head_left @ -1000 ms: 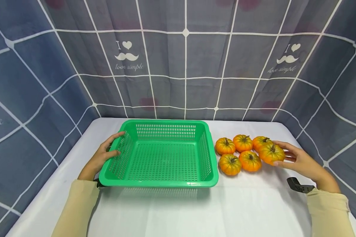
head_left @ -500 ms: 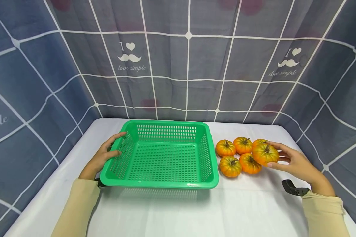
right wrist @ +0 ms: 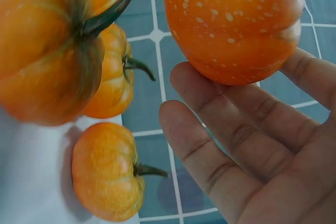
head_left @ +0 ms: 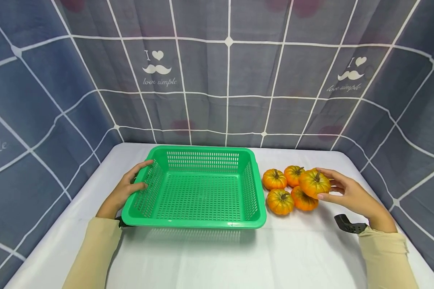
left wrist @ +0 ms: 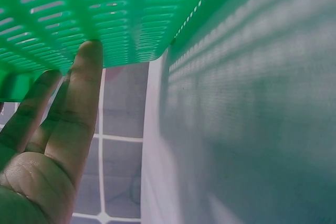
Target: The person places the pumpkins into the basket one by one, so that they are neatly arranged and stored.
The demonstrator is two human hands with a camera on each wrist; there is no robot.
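Note:
My left hand [head_left: 124, 190] grips the left rim of a green plastic basket [head_left: 193, 223], thumb and a finger over the edge. The left wrist view shows other fingers [left wrist: 79, 103] against the outside of its slotted wall. In my right hand [head_left: 351, 194] is a small orange pumpkin [head_left: 314, 183], pinched between thumb and fingers above the others. Seen from the right wrist, the held pumpkin [right wrist: 231, 30] hangs over the fingertips. Several more pumpkins [head_left: 280, 202] stand right of the basket, stems up; the held one partly covers those behind it.
A white cloth [head_left: 209, 261] covers the table. A grey-blue checked curtain [head_left: 206, 112] encloses the back and both sides. The basket's right rim is close to the nearest pumpkins [head_left: 275, 179].
My right hand has moved left with the pumpkin, over the other pumpkins. My left hand and the basket have stayed in place.

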